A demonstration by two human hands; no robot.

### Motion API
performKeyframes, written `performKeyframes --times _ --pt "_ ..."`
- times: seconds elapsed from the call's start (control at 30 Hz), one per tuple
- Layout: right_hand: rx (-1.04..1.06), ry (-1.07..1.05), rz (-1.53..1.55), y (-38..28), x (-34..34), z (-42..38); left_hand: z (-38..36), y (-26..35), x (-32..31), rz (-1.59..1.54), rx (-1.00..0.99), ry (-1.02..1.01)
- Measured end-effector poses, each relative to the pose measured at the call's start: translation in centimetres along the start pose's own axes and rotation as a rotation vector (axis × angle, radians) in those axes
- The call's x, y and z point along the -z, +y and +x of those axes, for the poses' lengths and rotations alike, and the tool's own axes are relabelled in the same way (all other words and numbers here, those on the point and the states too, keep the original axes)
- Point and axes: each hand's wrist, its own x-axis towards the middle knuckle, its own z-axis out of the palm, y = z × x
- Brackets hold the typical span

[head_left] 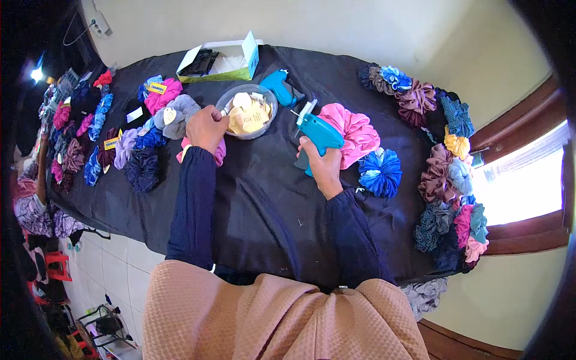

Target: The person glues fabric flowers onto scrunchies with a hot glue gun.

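Hard to make out first: the left hand (206, 128) covers most of a small pink scrunchie (220, 152), only its edges showing beside the wrist. Left fingers curl down in a narrow bend near the rim of a clear tub (274, 113) of paper tags (247, 119); whether they pinch anything, cannot tell. The right hand's (324, 165) lower fingers are largely hidden behind the handle of a teal tagging gun (322, 132), which they wrap closely. The gun's nose tilts up and to the left, overlapping a large pink satin scrunchie (358, 137); contact is unclear. Both forearms reach forward in dark sleeves, left knuckles up, right thumb side uppermost. A second teal gun (277, 86) lies just beyond the tub, near an open box (223, 71) with indistinct dark contents. A blue scrunchie (380, 174) sits beside the pink satin one. Black cloth (264, 204), creased, covers the table; more scrunchies line both ends. Room: pale wall (360, 30), bright window (528, 174) at right, tiled floor (114, 264) and red stool (58, 267) lower left. At the far left edge, another person, cut off and blurred.
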Motion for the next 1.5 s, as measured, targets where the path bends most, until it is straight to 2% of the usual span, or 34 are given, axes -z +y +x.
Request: performKeyframes --times 0.27,0.43,0.5,0.53,0.6,0.63,0.7,0.73,0.77,0.8,0.87,0.93,1.03,1.2,1.27,1.3,1.4,1.5 --pt "-0.006 -0.012 0.020 -0.9 -0.1 -0.2 0.4 -0.5 -0.3 0.015 -0.009 0.127" --pt "0.112 -0.001 -0.015 -0.4 -0.2 0.1 -0.5 0.2 0.5 0.100 -0.009 0.203" --pt "0.091 0.004 0.001 -0.3 -0.1 0.0 -1.0 0.9 0.8 0.080 -0.035 0.368" --pt "0.070 0.007 0.018 -0.4 -0.1 0.0 -1.2 1.3 0.8 0.079 -0.039 0.368" --pt "0.032 0.002 0.063 -0.6 0.0 0.0 -2.0 2.7 0.8 -0.114 -0.151 0.585" --pt "-0.007 -0.005 0.108 -0.9 0.0 -0.1 -2.9 4.5 1.6 -0.312 -0.074 0.466" --pt "-0.041 -0.011 0.218 -1.7 0.3 -0.2 -4.2 7.6 0.5 -0.629 -0.124 0.439" --pt "-0.072 -0.022 0.329 -2.1 0.5 -0.1 -4.7 7.9 -1.5 -0.733 -0.104 0.291" --pt "-0.062 -0.024 0.364 -1.9 1.0 0.1 -6.1 10.7 -1.4 -1.001 -0.020 0.098" --pt "-0.062 -0.020 0.362 -2.0 1.6 0.1 -7.3 11.9 -2.2 -1.058 0.006 -0.076" --pt "-0.107 0.069 0.445 -2.3 3.2 0.0 -8.3 13.1 -6.6 -1.312 0.049 -0.230" --pt "-0.119 0.134 0.438 -2.7 4.7 -0.4 -8.9 13.8 -9.2 -1.357 0.165 -0.307" --pt "-0.073 0.167 0.404 -2.8 6.7 -0.6 -8.7 13.9 -10.2 -1.391 0.087 -0.288" --pt "-0.094 0.155 0.373 -1.9 6.2 -0.2 -8.6 13.6 -10.4 -1.435 0.112 -0.307" --pt "0.049 0.102 0.116 -0.8 5.5 -0.1 -8.6 13.5 -10.0 -1.431 0.109 -0.341" --pt "0.029 0.090 0.033 -0.4 5.5 -0.1 -8.6 13.5 -10.0 -1.432 0.116 -0.336" --pt "0.109 0.077 -0.043 0.2 5.6 0.0 -8.6 13.5 -9.8 -1.464 0.138 -0.321" --pt "0.066 0.079 -0.074 -0.6 5.6 -0.3 -8.6 13.5 -9.5 -1.527 0.179 -0.314"
